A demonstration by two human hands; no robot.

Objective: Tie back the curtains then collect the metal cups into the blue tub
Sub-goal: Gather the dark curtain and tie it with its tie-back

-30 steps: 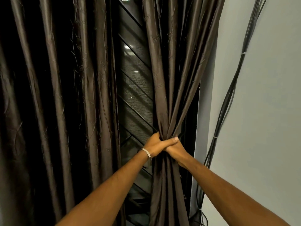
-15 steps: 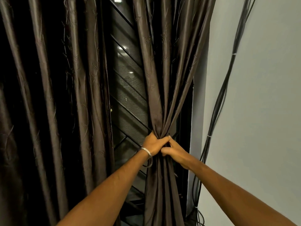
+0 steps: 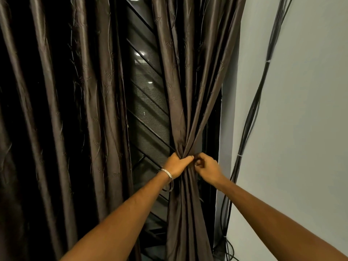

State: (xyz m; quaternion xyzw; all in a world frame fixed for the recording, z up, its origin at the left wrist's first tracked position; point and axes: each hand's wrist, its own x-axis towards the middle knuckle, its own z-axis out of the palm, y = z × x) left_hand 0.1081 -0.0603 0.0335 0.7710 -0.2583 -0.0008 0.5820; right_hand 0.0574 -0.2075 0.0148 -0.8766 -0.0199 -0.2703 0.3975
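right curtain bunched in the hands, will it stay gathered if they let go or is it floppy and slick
Probably floppy: the right curtain collapses into narrow folds where the left hand grips it. Its sheen suggests a smooth, likely slippery fabric, so the bunch would probably fan out again if released. No tie shows around it; the right hand is at the gather, its fingers curled, though whether it pinches cloth is unclear.

Right brown curtain bunched mid-height; left curtain hanging loose.

Left curtain; window grille behind, centre; right curtain beside it; wall right, carrying cables.
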